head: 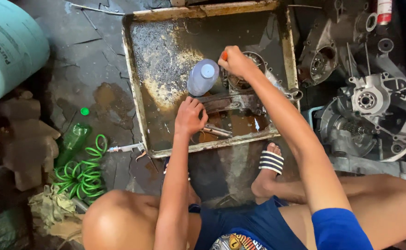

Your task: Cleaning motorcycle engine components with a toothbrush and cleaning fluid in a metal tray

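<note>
I crouch over a rusty metal tray (pixel 138 92) holding dirty oily liquid. My left hand (pixel 190 116) is closed on a greasy metal engine part (pixel 226 103) lying in the tray's near half. My right hand (pixel 235 61) is shut on a tool with an orange handle (pixel 224 55), held over a round engine piece (pixel 247 76). A pale plastic bottle (pixel 203 77) with a blue cap stands in the tray between my hands. A metal wrench-like piece (pixel 216 131) lies in the liquid below my left hand.
Engine casings (pixel 374 106) crowd the floor at right, with a red spray can (pixel 384 11) at the top. A coiled green air hose (pixel 83 173), green bottle (pixel 72 142) and green cap (pixel 85 111) lie left. A light blue cylinder (pixel 6 46) is at upper left. My sandalled foot (pixel 270 162) rests near the tray.
</note>
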